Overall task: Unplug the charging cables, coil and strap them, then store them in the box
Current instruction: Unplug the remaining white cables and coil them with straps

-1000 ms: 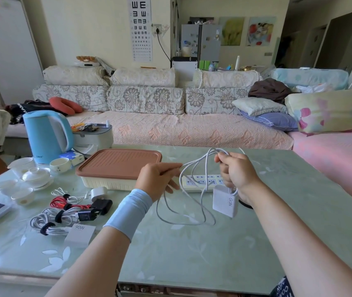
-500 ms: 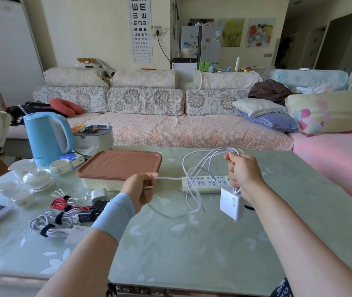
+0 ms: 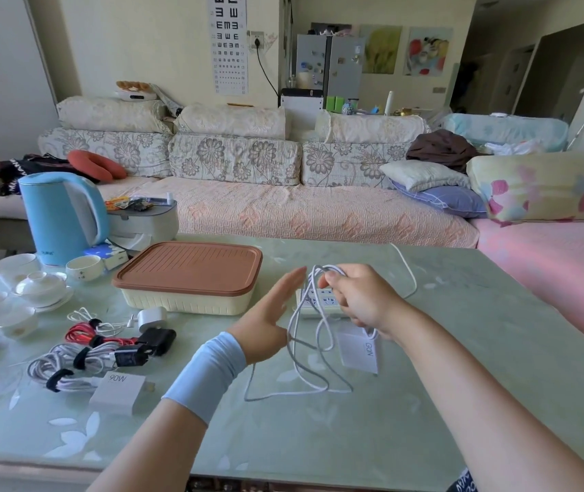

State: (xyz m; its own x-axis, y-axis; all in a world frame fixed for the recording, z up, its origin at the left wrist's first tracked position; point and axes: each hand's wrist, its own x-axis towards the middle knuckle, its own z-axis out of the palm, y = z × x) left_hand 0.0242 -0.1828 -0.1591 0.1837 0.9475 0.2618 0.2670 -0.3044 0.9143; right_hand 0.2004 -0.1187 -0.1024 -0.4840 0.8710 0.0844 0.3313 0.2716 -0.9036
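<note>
White cable (image 3: 320, 269) hangs in several loose loops from the right hand (image 3: 358, 300), whose fingers are curled round the top of the bundle, held up above the desk (image 3: 319, 438). The lowest loops reach down to the desk's pale green glass top, between the two forearms. A white charger brick (image 3: 358, 349) marked GaN dangles under the right wrist, beside the hanging loops. The left hand (image 3: 267, 316) is spread flat with straight fingers, palm turned toward the loops and just left of them. It is blurred, and whether it touches the cable cannot be told. A light-blue sleeve (image 3: 209, 374) covers the left wrist.

Just behind both hands lies a white power strip (image 3: 313, 303), partly hidden by them. Its own cord (image 3: 409, 275) curves off to the right of the right hand. Beyond the left hand stands the box (image 3: 191, 298), cream-coloured and closed with a brown ribbed lid (image 3: 191, 268). Left of the left forearm lie cables already bundled: white coils (image 3: 66, 363) bound with black straps, a red cable (image 3: 82, 335), a black adapter (image 3: 157, 340), a small white plug (image 3: 150, 317) and a white charger (image 3: 117, 392) marked 90W. Farther left stand a blue kettle (image 3: 63, 218) and white teaware (image 3: 40, 287).
</note>
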